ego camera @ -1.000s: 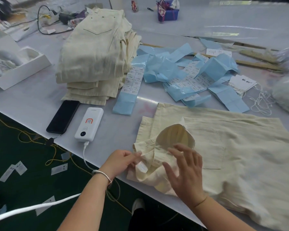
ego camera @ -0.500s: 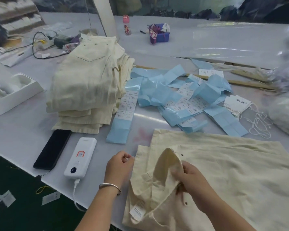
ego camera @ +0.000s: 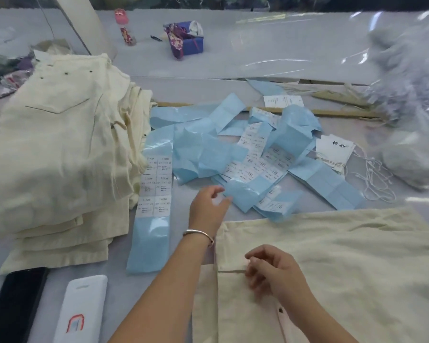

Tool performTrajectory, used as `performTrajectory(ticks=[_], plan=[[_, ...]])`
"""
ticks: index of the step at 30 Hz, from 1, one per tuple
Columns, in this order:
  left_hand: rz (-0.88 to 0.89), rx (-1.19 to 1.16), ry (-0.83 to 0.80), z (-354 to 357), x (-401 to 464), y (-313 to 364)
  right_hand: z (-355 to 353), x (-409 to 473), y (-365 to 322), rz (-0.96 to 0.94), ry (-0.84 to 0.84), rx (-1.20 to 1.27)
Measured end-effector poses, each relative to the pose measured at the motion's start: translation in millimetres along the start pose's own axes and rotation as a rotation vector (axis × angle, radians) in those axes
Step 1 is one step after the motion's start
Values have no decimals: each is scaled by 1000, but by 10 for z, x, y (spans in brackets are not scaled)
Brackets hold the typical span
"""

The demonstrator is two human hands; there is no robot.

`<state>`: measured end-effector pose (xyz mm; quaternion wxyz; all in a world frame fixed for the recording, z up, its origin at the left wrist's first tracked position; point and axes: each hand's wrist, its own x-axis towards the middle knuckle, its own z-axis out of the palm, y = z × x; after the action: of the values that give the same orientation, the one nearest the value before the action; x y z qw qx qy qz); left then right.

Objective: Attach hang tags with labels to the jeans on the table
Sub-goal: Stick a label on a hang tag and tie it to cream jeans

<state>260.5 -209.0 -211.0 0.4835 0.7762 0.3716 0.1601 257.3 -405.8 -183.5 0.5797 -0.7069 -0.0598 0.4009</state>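
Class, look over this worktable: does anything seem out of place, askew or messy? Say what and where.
The blue label strips lie tangled and overlapping mid-table rather than stacked, and loose white strings sprawl beside the hang tags. The stack of jeans at left sits fairly neat. Nothing looks damaged or spilled.

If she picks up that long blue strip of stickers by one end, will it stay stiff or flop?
Probably flop. The long blue strip lies flat and thin on the table, and similar strips in the blue pile are already folded and curled. It looks light, so the left hand reaching nearby could easily slide it. Its glossy backing suggests it may be slippery.
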Motion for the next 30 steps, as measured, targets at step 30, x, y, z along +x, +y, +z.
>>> performTrajectory(ticks=[30], plan=[[170,519,176,-136,1045,8,115,1376,-433,-347,302,-1476]])
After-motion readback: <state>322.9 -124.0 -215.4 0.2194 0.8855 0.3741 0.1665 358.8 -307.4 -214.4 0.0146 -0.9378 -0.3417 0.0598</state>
